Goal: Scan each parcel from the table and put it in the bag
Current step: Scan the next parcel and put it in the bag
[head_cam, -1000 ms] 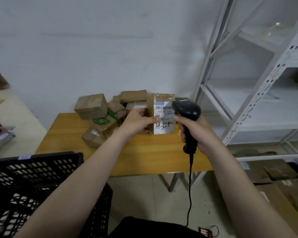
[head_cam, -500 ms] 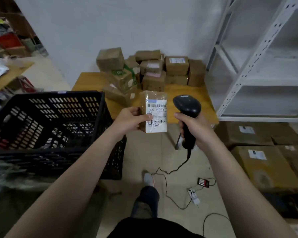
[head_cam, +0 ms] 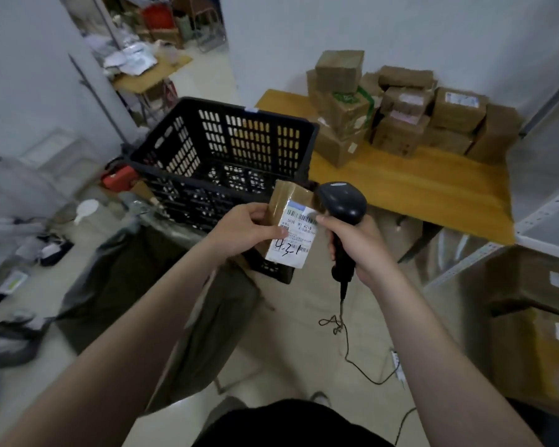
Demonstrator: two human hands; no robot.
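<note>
The crate [head_cam: 220, 150] is behind the left hand [head_cam: 242, 229], the bag [head_cam: 136, 279] below it, and the boxes [head_cam: 400, 114] on the table [head_cam: 417, 191] behind the right hand [head_cam: 359, 243].

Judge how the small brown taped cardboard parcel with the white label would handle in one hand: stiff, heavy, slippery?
Probably light: the left hand alone holds the small brown taped cardboard parcel up by one side. Likely stiff: its edges look straight, with no sag. Perhaps slightly slippery where shiny tape wraps it.
</note>
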